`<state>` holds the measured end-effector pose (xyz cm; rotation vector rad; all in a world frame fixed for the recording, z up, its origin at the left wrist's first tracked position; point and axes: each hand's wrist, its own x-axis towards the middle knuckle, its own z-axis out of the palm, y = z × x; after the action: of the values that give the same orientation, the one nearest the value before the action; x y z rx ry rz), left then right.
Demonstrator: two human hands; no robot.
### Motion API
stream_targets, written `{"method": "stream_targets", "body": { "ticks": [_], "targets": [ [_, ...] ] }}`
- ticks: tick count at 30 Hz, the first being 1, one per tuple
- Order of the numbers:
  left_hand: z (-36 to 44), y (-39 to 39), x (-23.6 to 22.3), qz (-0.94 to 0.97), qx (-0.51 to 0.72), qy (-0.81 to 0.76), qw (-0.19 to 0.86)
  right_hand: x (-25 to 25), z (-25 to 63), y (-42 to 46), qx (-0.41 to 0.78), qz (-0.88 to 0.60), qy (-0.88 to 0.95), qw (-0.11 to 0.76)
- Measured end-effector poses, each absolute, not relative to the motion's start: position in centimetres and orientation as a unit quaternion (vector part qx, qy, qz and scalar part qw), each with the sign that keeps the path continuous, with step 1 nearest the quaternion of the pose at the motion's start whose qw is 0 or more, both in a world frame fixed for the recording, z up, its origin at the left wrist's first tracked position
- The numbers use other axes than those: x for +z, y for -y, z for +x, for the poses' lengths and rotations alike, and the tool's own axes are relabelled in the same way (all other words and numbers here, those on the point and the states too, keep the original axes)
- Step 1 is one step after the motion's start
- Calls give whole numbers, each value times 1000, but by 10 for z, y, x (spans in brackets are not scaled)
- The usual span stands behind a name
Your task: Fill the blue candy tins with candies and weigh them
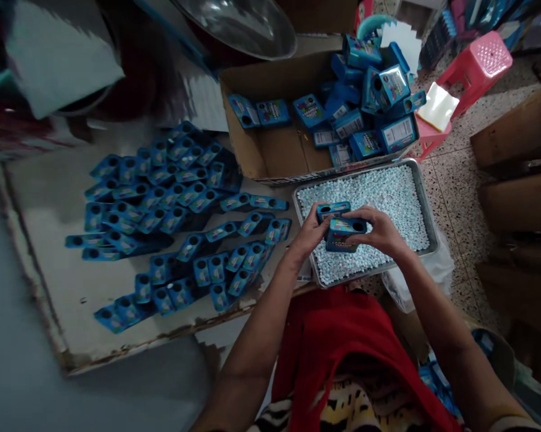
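Observation:
Over a metal tray (420,174) filled with small white and pale blue candies (387,198), my hands hold two small blue candy boxes. My left hand (310,235) is closed on the farther blue box (332,208), whose top shows a dark round hole. In my right hand (378,231) is the nearer blue box (341,241), gripped between thumb and fingers, also with a hole in its top. The two boxes are close together; whether they touch I cannot tell. Many similar blue boxes (216,268) stand with holes facing up on the table to the left.
Behind the tray is a cardboard carton (270,159) with a heap of blue boxes. A large metal bowl (247,27) lies beyond it. Pink stools (477,66) and brown cartons (517,198) stand on the right. The table's worn edge (162,345) runs along the near left.

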<state>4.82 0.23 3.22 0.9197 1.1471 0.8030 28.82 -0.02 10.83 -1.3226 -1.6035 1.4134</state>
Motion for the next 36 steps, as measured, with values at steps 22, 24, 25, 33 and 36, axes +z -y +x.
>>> {"method": "stream_targets", "body": {
  "ticks": [22,24,25,33,36],
  "targets": [
    [65,81,10,277,411,-724,481,25,270,53,554,-679,194,441],
    [80,83,9,333,416,-720,445,24,253,55,514,-699,198,456],
    [88,84,9,358,428,-698,449,24,243,56,508,-701,205,456],
    [79,64,0,388,415,-519,638,24,218,54,490,-725,230,425],
    [60,53,-5,397,379,-538,640,19,226,55,493,-702,274,434]
  ]
}}
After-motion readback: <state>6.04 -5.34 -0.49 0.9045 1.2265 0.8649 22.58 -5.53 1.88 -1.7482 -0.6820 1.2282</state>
